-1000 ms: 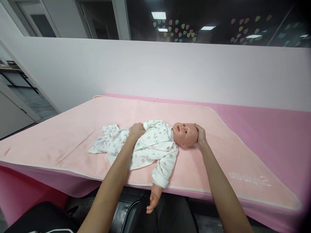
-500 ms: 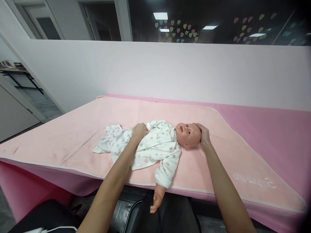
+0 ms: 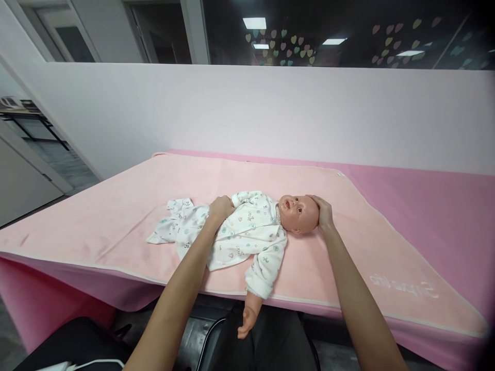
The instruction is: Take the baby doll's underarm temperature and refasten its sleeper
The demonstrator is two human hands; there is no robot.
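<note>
Pink blanket lies before a white wall. On it, face up, is a doll, near forearm past the edge. The right hand holds its head, fingers cupped; the left hand curls beside the far cuff, its grip impossible to tell.

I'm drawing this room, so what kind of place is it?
Maybe a training room or playroom: a baby doll lies on a peach blanket, and heart shapes show in the dark window.

A pink-covered table carries a peach blanket; a doll lies on it, one forearm past the near edge
</note>
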